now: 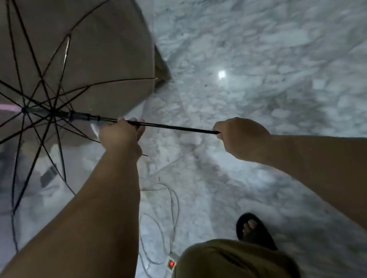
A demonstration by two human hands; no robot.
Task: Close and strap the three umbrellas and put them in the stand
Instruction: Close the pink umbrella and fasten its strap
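The open umbrella (30, 97) sits at ten o'clock, above the floor (262, 63). A power strip (171, 262) lies on the floor at six o'clock, beside the person's foot (252, 229).

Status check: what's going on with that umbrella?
Left hand on shaft, right hand gripping handle end. Clear umbrella still open. Power strip cable underfoot.

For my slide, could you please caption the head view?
Both hands, left hand and right hand, grip an open clear umbrella's shaft.

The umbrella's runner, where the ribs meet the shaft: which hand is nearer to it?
Left. The left hand grips the shaft just below the runner; the right hand holds the far handle end.
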